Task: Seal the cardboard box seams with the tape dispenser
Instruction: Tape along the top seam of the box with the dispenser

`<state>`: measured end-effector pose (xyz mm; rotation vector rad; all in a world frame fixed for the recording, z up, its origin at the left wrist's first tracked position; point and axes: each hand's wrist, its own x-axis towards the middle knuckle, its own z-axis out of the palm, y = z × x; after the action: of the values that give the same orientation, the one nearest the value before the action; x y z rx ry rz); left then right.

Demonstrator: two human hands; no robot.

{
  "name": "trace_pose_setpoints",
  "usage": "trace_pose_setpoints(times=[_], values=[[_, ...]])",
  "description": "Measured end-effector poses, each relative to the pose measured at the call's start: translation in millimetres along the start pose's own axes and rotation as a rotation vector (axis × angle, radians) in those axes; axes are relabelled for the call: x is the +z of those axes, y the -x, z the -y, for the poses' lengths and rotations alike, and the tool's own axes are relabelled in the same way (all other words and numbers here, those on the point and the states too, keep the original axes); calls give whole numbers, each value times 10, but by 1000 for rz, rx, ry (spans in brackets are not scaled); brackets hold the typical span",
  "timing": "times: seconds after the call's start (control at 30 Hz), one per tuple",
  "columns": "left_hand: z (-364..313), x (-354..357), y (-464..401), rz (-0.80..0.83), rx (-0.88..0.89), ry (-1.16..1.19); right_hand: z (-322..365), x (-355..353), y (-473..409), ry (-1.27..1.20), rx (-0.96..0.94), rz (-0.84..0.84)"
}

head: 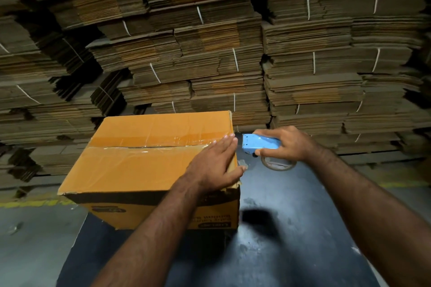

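Our box [144,165] sits on the dark table [291,228], its left near corner overhanging the table's edge. Clear tape [149,145] covers the top seam. Our left hand [217,163] lies flat and spread on the box's right edge. Just beyond that edge, over bare tabletop, our right hand [286,144] is clamped on the blue dispenser [258,143]. Cardboard stacks [210,42] wall off the far side.

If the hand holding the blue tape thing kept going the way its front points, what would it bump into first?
Probably the left hand, whose fingertips rest at the box edge just ahead of the tape dispenser held in the right hand. Depth is hard to judge from this one view.
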<state>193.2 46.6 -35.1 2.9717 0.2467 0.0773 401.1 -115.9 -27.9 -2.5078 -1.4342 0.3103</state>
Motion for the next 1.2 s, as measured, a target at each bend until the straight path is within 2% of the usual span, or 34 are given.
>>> trace_pose_setpoints(times=[0.17,0.43,0.5,0.6,0.77,0.83,1.0,1.13,1.2], values=[[11,-17,-33,-6,20,1,67,183,-20,-52,49,40],[58,-59,-117,6,44,13,128,110,-207,23,122,119],[44,-42,-87,16,42,19,131,273,-151,109,181,158],[63,-56,-103,-19,73,-25,193,628,-15,150,311,72],[51,-84,-219,31,127,-161,325,1269,180,-90,501,1],[60,-70,-238,32,135,-143,352,1503,268,-84,559,-13],[57,-74,-244,30,129,-116,405,1926,506,136,614,35],[28,-69,-244,43,121,-145,458,2114,678,75,568,106],[26,-76,-242,49,120,-169,449,2233,745,100,610,96]])
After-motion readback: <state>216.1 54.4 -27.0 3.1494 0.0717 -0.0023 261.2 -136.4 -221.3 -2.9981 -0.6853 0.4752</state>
